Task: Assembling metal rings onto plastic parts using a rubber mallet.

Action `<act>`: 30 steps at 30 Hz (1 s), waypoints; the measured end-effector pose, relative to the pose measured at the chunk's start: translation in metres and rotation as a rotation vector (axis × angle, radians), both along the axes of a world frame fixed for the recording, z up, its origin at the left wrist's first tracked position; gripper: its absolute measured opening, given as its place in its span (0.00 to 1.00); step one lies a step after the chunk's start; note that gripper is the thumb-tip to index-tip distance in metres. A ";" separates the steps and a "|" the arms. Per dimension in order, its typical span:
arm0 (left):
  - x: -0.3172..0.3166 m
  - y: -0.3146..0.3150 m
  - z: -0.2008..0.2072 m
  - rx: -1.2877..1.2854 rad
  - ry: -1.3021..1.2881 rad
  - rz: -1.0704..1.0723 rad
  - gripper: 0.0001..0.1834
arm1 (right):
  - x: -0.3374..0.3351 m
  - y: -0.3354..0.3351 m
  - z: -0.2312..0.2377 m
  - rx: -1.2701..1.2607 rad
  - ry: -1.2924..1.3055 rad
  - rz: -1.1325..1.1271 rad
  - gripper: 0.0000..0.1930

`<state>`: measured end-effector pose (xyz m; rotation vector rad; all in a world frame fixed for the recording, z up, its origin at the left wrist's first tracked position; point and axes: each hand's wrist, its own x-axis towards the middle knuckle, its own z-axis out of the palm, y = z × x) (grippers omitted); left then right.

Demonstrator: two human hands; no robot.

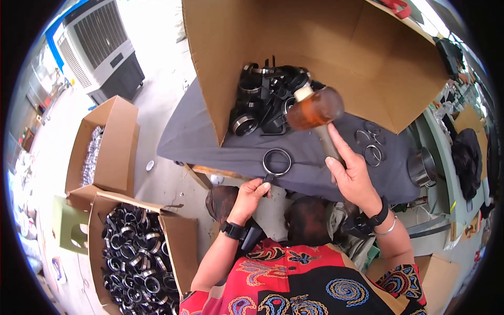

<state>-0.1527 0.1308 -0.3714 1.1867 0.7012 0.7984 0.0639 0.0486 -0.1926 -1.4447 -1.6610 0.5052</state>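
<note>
My left hand (251,198) is closed round the short handle of a black ring-shaped part (277,162). The ring lies at the near edge of the dark cloth, with a metallic band round its opening. In my right hand (353,176) is a mallet (316,108) with an amber-brown head, slightly blurred. My index finger stretches along its handle, and the head is up and to the right of the ring. Beyond the mallet, a pile of similar black parts (262,100) with metal rings sits in the mouth of a big cardboard box (336,68).
Loose thin rings (373,155) lie right of the mallet, with a metal cup (421,167) at the table's right edge. A carton of black parts (137,257) stands lower left, behind it a carton of shiny pieces (93,156). An air cooler (100,47) stands far left.
</note>
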 end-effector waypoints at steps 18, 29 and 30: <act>0.010 0.005 -0.003 0.083 0.078 0.010 0.13 | -0.001 0.042 -0.050 -0.042 -0.284 0.181 0.32; 0.011 0.003 0.000 0.034 0.059 0.034 0.12 | -0.032 0.020 -0.036 -0.129 -0.681 0.274 0.33; 0.006 -0.003 -0.005 0.019 0.034 0.012 0.12 | -0.033 0.014 -0.033 -0.122 -0.589 0.258 0.33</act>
